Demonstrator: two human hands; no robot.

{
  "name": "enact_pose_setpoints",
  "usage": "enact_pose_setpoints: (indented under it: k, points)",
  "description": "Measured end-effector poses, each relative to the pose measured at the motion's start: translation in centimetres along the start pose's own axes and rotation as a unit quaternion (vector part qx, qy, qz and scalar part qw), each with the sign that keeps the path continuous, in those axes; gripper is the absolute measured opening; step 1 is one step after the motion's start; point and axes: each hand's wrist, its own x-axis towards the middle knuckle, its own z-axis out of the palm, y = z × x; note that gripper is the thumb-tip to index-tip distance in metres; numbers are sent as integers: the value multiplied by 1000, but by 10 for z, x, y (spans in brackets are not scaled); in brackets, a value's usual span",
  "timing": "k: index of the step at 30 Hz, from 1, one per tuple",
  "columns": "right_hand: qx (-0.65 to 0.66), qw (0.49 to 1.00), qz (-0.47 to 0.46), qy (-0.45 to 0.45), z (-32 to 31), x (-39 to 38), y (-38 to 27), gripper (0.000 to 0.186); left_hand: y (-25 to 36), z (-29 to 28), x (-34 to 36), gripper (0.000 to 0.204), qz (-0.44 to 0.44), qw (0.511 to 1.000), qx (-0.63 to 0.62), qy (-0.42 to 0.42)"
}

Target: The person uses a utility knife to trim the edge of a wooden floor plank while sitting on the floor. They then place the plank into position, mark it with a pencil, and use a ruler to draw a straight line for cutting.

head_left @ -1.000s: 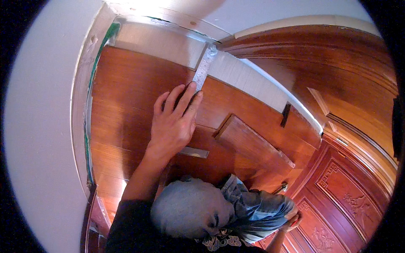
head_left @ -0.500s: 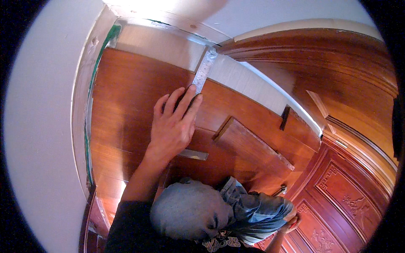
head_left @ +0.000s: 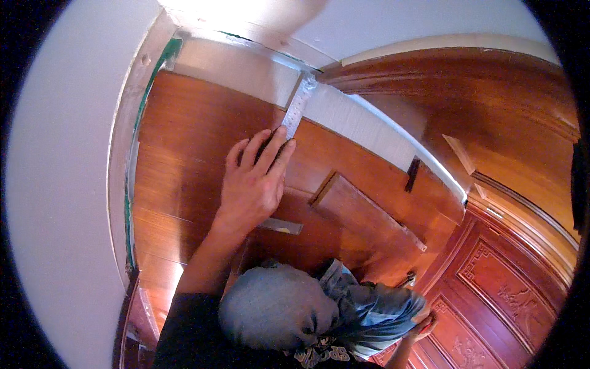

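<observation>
My left hand (head_left: 253, 178) lies over the floorboards with its fingers stretched out and a little apart. Its fingertips press on a metal ruler (head_left: 297, 107), which crosses the pale gap strip (head_left: 359, 123) toward the wall. Below the wrist a short metal bar (head_left: 281, 226) shows; whether it joins the ruler is hidden by the hand. Low on the right, my right hand (head_left: 421, 326) is beside my bent knee, its fingers curled. Something reddish shows at them, too small to name.
A loose brown plank piece (head_left: 369, 209) rests on the laid floorboards (head_left: 203, 129). A small dark offcut (head_left: 413, 174) lies near the door frame's edge. White wall (head_left: 67, 184) bounds the left; a carved red door (head_left: 491, 277) stands at the right.
The view has shifted slightly. My left hand stays in place on the ruler, and nothing else has visibly moved.
</observation>
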Motion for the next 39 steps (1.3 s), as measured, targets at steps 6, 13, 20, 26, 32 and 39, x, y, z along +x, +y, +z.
enact_pose_setpoints:
  k: [6, 13, 20, 26, 32, 39]
  points:
    - [56, 997, 9, -49, -1, 9, -16, 54, -1, -3, 1, 54, -2, 1000, -8, 0]
    - [191, 958, -89, -192, 176, 12, -275, 62, 1, -5, 0, 52, -2, 1000, -12, 3]
    - [504, 777, -90, -366, 333, 23, -511, 40, -1, -3, -1, 52, 5, 1000, -9, -4]
    - [471, 798, -65, -370, 408, 14, -543, 12, -2, -2, -1, 53, 11, 1000, 9, -11]
    - [384, 841, -145, -352, 414, 3, -540, 11, -1, 1, -2, 53, -4, 1000, 7, -19]
    - [411, 830, -148, -348, 427, 5, -533, 9, 1, -3, 1, 58, -7, 999, 12, -41]
